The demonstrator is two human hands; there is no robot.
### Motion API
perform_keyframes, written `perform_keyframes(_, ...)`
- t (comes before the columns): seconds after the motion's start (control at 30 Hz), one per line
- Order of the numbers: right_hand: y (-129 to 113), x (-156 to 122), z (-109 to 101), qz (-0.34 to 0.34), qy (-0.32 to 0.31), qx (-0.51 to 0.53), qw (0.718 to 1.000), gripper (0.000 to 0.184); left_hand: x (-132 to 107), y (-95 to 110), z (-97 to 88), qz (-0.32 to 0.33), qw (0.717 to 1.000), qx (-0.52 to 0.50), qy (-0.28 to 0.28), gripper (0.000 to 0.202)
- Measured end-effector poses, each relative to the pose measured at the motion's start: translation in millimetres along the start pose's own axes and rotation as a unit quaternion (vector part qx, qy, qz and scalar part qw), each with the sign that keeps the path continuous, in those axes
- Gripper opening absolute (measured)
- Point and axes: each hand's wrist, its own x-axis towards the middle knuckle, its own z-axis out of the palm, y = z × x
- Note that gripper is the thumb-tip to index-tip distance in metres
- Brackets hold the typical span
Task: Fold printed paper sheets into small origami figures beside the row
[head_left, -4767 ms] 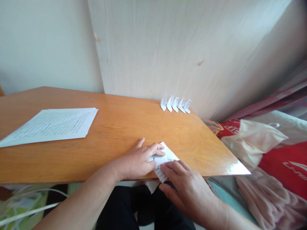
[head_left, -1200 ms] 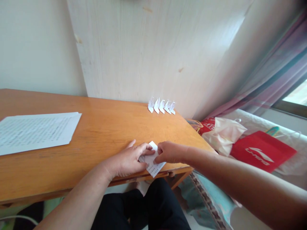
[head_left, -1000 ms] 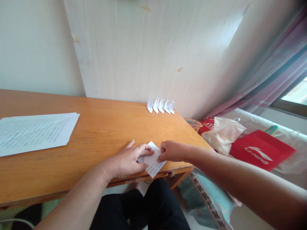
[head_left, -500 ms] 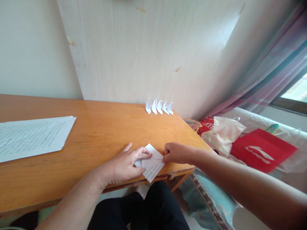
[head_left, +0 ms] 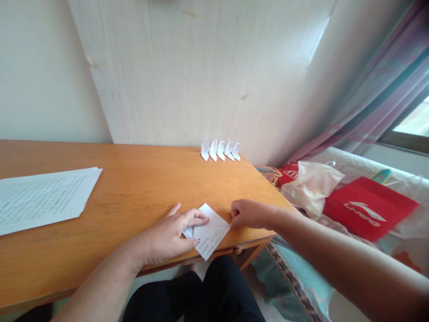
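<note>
A small folded sheet of printed paper (head_left: pixel 212 230) lies at the front edge of the wooden table, one corner jutting past the edge. Its upper side shows a crease running to the right-hand corner and lines of print on the lower half. My left hand (head_left: pixel 176 232) rests over the paper's left part, fingers spread, fingertips touching it. At the right corner my right hand (head_left: pixel 246 214) is closed, thumb and finger pinching the tip. Several folded paper pieces (head_left: pixel 220 151) stand in a row at the table's back edge.
A stack of printed sheets (head_left: pixel 43 197) lies on the table (head_left: pixel 140 179) at the left. A pale board (head_left: pixel 201 80) rises behind it. To the right are a red bag (head_left: pixel 368 209), a white plastic bag (head_left: pixel 317 188) and a curtain (head_left: pixel 362 98). My knees are under the table's front edge.
My view has shifted slightly. The left hand and the folded paper have moved slightly left relative to my right hand, whose pinch stays at the paper's right corner.
</note>
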Motion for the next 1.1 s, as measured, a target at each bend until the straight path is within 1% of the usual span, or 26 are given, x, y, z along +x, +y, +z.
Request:
perform_keyframes(0.1,2.3,-0.7,0.2,-0.004,0.015,0.016,1.000,0.010,0.1,1.1,-0.7,-0.004,1.000,0.005,-0.004,0.057)
perform_keyframes(0.2,7.0,-1.2,3.8,-0.024,0.043,0.042,0.998,0.007,-0.3,3.5,-2.1,-0.011,1.000,0.012,-0.009,0.057)
perform_keyframes(0.27,9.5,-3.9,9.4,-0.050,0.078,0.048,0.995,0.005,-0.7,4.2,-2.7,-0.012,1.000,0.014,-0.010,0.057)
perform_keyframes(0.33,10.4,-10.6,18.0,-0.086,0.133,0.040,0.987,0.001,-1.0,3.2,-2.4,-0.011,1.000,0.017,-0.007,0.056)
perform_keyframes(0.37,10.1,-15.7,23.2,-0.104,0.169,0.033,0.979,0.004,-1.0,2.3,-1.9,-0.008,1.000,0.020,-0.006,0.056)
perform_keyframes(0.4,9.7,-21.6,28.7,-0.128,0.195,0.021,0.972,0.010,-1.1,1.3,-1.4,-0.004,1.000,0.023,-0.004,0.056)
perform_keyframes(0.43,9.3,-28.0,34.4,-0.167,0.210,0.000,0.963,0.015,-1.1,0.5,-0.8,0.002,1.000,0.027,-0.001,0.056)
perform_keyframes(0.5,9.7,-40.7,45.6,-0.250,0.222,-0.059,0.941,0.029,-1.3,-0.2,0.1,0.015,1.000,0.027,0.007,0.056)
perform_keyframes(0.53,10.7,-46.1,50.7,-0.270,0.230,-0.086,0.931,0.038,-1.5,-0.1,0.5,0.021,0.999,0.023,0.011,0.056)
perform_keyframes(0.57,12.3,-50.2,55.4,-0.282,0.220,-0.111,0.927,0.047,-1.8,0.3,0.7,0.024,0.999,0.018,0.014,0.056)
perform_keyframes(0.63,16.8,-54.6,63.4,-0.292,0.206,-0.147,0.922,0.058,-2.3,1.1,1.2,0.025,0.999,0.009,0.018,0.056)
perform_keyframes(0.7,21.4,-54.5,69.2,-0.295,0.200,-0.166,0.920,0.064,-2.4,0.9,1.8,0.023,1.000,0.005,0.019,0.055)
perform_keyframes(0.8,25.4,-50.6,74.1,-0.297,0.205,-0.174,0.916,0.065,-1.8,-2.0,3.1,0.019,0.999,-0.017,0.028,0.054)
perform_keyframes(0.9,25.9,-47.5,76.5,-0.294,0.213,-0.174,0.915,0.062,-3.2,-4.0,4.8,-0.002,0.996,-0.057,0.062,0.049)
perform_keyframes(0.93,25.9,-46.8,77.3,-0.295,0.217,-0.172,0.914,0.062,-4.9,-3.6,5.4,-0.010,0.996,-0.055,0.069,0.048)
perform_keyframes(1.0,26.4,-45.7,79.2,-0.299,0.228,-0.167,0.911,0.063,-10.3,-0.8,7.0,-0.010,0.998,-0.016,0.067,0.050)
perform_keyframes(1.1,28.5,-43.2,83.4,-0.304,0.251,-0.160,0.905,0.064,-20.8,5.5,11.7,0.009,0.996,0.059,0.060,0.066)
